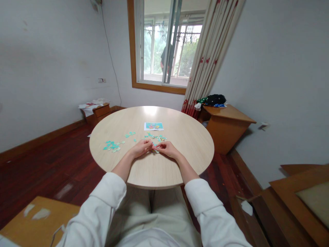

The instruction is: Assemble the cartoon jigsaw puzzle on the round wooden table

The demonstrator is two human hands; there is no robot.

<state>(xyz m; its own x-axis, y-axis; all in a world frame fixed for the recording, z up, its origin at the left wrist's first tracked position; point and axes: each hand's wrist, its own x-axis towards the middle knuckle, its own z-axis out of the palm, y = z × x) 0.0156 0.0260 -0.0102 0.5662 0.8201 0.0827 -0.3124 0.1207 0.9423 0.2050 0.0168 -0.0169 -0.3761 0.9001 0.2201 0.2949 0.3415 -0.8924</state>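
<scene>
Both hands meet low over the near middle of the round table [151, 171]. My left hand [142, 147] has its fingers pinched at small pink-and-white jigsaw puzzle pieces [154, 148]. From the other side my right hand [167, 149] pinches at the same spot, its fingertips almost touching the left ones. The fingers partly cover these pieces, so how they fit together is hard to see. Just beyond the hands lie loose puzzle pieces [160, 138] in teal, yellow and white. A printed picture card [153, 126] with cartoon figures on teal rests flat behind them.
A pile of teal pieces [111, 145] spreads on the table's left, with a smaller group [130, 134] further back. A wooden cabinet [226, 127] bearing cloths stands right of the table. A low stand [101, 110] is at the left wall. Beyond the window, a person [167, 58] is partly visible.
</scene>
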